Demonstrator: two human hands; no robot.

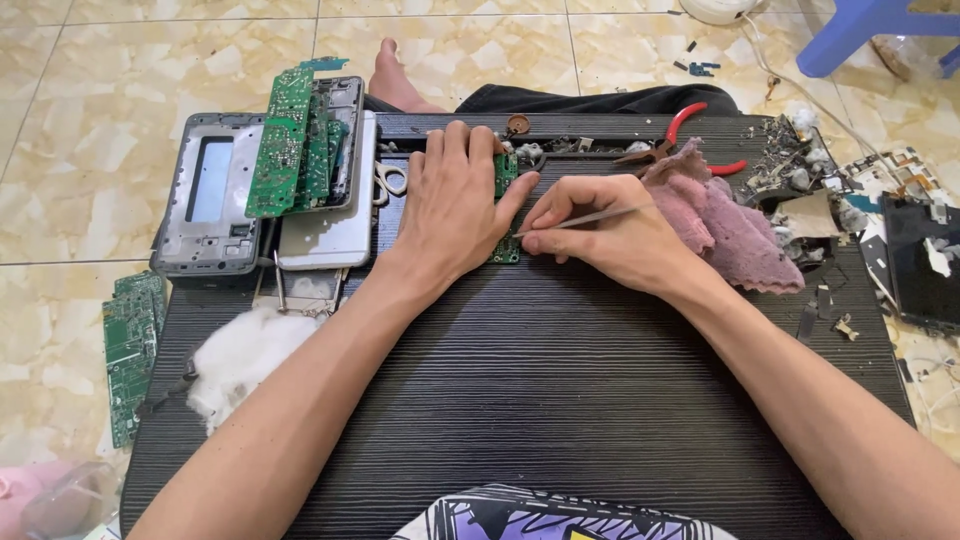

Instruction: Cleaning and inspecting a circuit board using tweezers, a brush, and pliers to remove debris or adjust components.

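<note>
Counted two hands (450,205) (600,235), roughly four green circuit boards (282,140), two phone frames (210,195), one pink rag (725,225), one red-handled pliers (690,135), one cotton wad (240,355).

Low black wood-grain table (540,400), set on tiled floor (70,180). Small green circuit board (506,210) lying near the table's far middle. Left of that board: scissors (390,180), silver phone shells (215,195), white cotton wad (240,355) nearer. Right of it: pink rag (730,225), red-handled pliers (690,135), heap of scrap parts (790,165).
</note>
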